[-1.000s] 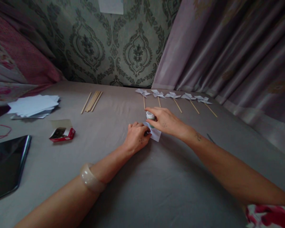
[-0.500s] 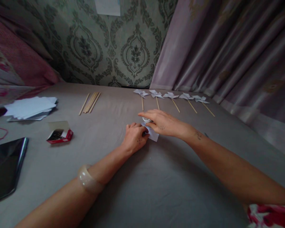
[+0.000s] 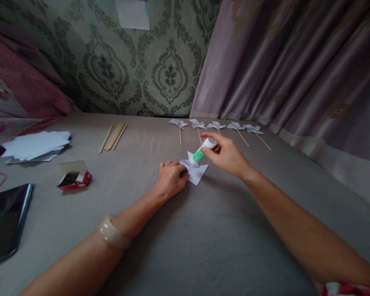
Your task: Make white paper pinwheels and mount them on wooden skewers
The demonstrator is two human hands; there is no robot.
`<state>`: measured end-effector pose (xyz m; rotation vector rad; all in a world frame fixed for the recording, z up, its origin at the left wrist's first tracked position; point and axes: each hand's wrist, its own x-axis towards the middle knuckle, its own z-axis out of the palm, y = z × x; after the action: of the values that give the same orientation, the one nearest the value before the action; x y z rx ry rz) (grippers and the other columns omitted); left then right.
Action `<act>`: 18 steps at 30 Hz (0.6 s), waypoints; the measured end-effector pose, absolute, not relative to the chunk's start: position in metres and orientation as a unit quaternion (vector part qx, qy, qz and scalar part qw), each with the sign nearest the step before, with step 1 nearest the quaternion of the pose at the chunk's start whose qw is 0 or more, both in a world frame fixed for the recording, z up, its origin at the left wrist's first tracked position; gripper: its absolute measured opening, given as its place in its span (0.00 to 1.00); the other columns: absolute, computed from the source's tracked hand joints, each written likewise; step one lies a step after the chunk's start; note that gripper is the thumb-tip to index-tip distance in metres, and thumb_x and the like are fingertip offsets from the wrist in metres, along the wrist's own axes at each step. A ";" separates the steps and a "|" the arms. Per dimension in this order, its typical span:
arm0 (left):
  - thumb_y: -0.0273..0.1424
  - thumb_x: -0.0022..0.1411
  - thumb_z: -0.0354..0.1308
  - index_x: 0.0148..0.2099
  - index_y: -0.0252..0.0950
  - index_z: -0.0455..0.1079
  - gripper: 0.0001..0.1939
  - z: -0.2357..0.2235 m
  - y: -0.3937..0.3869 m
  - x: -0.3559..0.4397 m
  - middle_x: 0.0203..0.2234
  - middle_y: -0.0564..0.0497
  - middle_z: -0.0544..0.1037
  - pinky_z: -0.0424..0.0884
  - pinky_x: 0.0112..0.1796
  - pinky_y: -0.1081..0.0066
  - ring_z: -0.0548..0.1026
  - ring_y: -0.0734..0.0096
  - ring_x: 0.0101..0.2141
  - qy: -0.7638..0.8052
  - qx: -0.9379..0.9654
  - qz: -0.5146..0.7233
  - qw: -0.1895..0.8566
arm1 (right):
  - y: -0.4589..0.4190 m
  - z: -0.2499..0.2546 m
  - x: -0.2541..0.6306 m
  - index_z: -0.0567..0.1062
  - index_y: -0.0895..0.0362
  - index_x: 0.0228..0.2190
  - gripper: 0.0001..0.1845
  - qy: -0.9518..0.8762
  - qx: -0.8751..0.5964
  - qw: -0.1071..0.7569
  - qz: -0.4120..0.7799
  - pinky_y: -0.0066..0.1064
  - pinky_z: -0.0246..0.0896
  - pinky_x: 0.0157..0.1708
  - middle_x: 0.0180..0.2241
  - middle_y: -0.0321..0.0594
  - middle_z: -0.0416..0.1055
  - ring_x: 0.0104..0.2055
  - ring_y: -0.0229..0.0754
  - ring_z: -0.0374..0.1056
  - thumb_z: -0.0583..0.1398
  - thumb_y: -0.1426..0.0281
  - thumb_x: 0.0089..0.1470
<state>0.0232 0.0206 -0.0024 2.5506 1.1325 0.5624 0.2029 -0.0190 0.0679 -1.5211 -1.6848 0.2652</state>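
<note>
**Two bare hands with glue stick and cut paper, on gray cloth**

Left hand (image 3: 173, 176): fingers curled in toward the thumb, clamped on the left side of a white paper piece (image 3: 198, 174); pale bangle (image 3: 112, 232) at the wrist.

Right hand (image 3: 230, 155): thumb and fingers clamped on the upper, white end of a green-and-white glue stick (image 3: 199, 155). The stick is tilted, its lower end at the middle of the paper; whether the two touch cannot be told.

White paper piece: one, pointed corners spread, lying at the center of the gray cloth (image 3: 222, 230).

Pinwheels (image 3: 216, 126): five, white paper on wooden sticks, set in a row at the far right, beyond the right hand.

Loose wooden sticks (image 3: 115, 137): one group lying side by side, far left of center, with a single stick (image 3: 106, 139) just to its left.

Paper stack (image 3: 37, 144): white sheets, uneven edges, far left.

Box (image 3: 86, 181): red, lid open, small dark contents, left, nearer than the stack.

Dark glossy tablet (image 3: 8, 224): near left, cut off by the view; red cord (image 3: 0, 184) beyond it.

Backdrop: patterned wallpaper (image 3: 169, 74) bearing a white sheet (image 3: 132, 15); mauve curtain (image 3: 265, 70) at right.
</note>
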 end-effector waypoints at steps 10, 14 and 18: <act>0.35 0.57 0.61 0.44 0.37 0.74 0.13 0.013 0.019 0.024 0.37 0.49 0.79 0.65 0.40 0.67 0.72 0.67 0.37 0.383 0.752 0.405 0.352 | -0.030 0.051 0.211 0.68 0.58 0.26 0.10 -0.127 -0.464 0.679 0.555 0.18 0.64 0.18 0.24 0.39 0.68 0.19 0.30 0.61 0.52 0.75 0.59; 0.37 0.53 0.65 0.45 0.36 0.74 0.18 0.015 0.011 0.026 0.37 0.48 0.78 0.66 0.40 0.68 0.71 0.67 0.38 0.340 0.729 0.440 0.400 | -0.041 0.037 0.178 0.70 0.60 0.29 0.15 -0.050 -0.399 0.640 0.655 0.17 0.64 0.17 0.24 0.41 0.70 0.19 0.30 0.62 0.47 0.75 0.63; 0.39 0.53 0.65 0.36 0.35 0.75 0.13 0.010 0.003 0.028 0.33 0.50 0.76 0.65 0.40 0.69 0.70 0.68 0.37 0.301 0.725 0.452 0.423 | -0.053 0.021 0.159 0.72 0.58 0.29 0.14 -0.056 -0.356 0.603 0.712 0.18 0.61 0.15 0.20 0.35 0.67 0.18 0.31 0.62 0.50 0.75 0.62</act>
<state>0.0281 0.0026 0.0100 1.8153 0.7521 1.1311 0.1590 -0.0535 0.0205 -0.8239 -0.1292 1.6491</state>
